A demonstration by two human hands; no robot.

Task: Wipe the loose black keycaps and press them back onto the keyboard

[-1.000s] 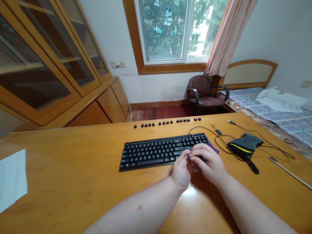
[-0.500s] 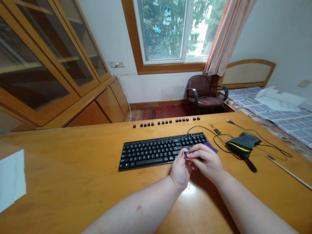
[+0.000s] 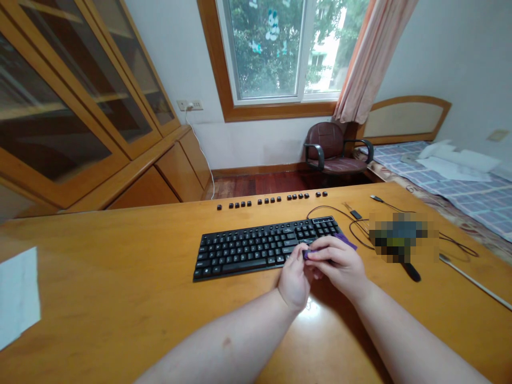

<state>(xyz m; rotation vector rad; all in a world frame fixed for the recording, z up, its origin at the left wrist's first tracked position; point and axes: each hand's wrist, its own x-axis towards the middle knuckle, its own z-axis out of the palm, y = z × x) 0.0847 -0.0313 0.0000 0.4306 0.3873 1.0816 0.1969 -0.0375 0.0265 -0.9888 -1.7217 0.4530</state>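
My left hand (image 3: pixel 295 284) and my right hand (image 3: pixel 341 265) meet in front of the keyboard's right part. Between my right fingers is a purple cloth (image 3: pixel 346 241), and a fold of it shows at the fingertips. My left thumb and fingers pinch what looks like a small black keycap, now mostly covered by cloth and fingers. The black keyboard (image 3: pixel 240 249) lies flat just beyond my hands, which hide its lower right corner. Loose black keycaps (image 3: pixel 237 205) stand in a spaced row along the desk's far edge.
To the right lie a brush with a white handle (image 3: pixel 476 280), a cable plug (image 3: pixel 375 198), a small black piece with metal prongs (image 3: pixel 356 214) and a blurred-out object with a black strap (image 3: pixel 412 271). White paper (image 3: pixel 20 296) is at the left.
Both hands keep nearly the same place. The purple cloth now covers the small dark piece at the fingertips, which showed more before. The view has shifted slightly.
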